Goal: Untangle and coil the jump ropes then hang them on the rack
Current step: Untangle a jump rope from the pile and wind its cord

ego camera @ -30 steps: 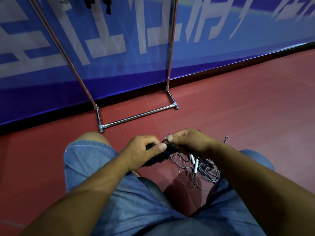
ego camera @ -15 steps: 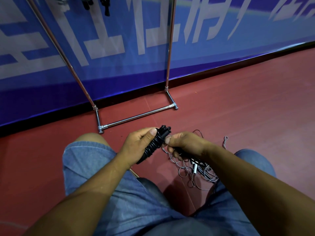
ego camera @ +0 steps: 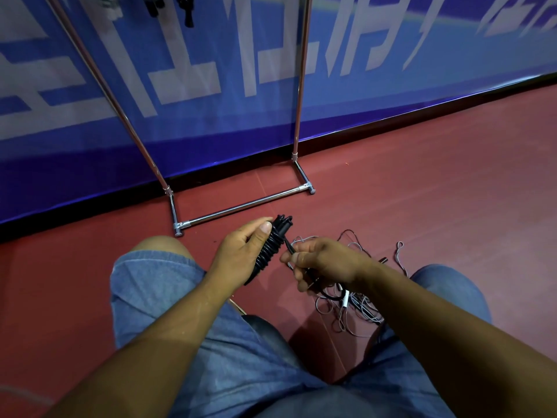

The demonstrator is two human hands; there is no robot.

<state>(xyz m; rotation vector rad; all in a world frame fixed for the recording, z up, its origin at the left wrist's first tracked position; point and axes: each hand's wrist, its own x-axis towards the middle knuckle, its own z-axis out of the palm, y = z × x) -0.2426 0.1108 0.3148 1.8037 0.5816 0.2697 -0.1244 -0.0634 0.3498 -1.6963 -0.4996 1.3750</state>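
Sitting with knees apart over the red floor [ego camera: 452, 176] in denim shorts [ego camera: 156, 285], the person faces a chrome rack [ego camera: 241, 207] that stands against a blue banner [ego camera: 211, 116]; dark pieces [ego camera: 187, 13] hang between its posts at the top edge, too cropped to name. The left hand [ego camera: 241, 254] grips a black jump rope [ego camera: 269, 251] wound into a tight bundle, thumb pressed along the coils, the bundle tilted in the air near the rack's base bar. Just right of it, the right hand [ego camera: 319, 263] pinches the loose black end of that rope between thumb and forefinger, its other fingers curled over more cord. Further right and lower, a tangle of thin ropes [ego camera: 346, 309] lies on the floor between the knees
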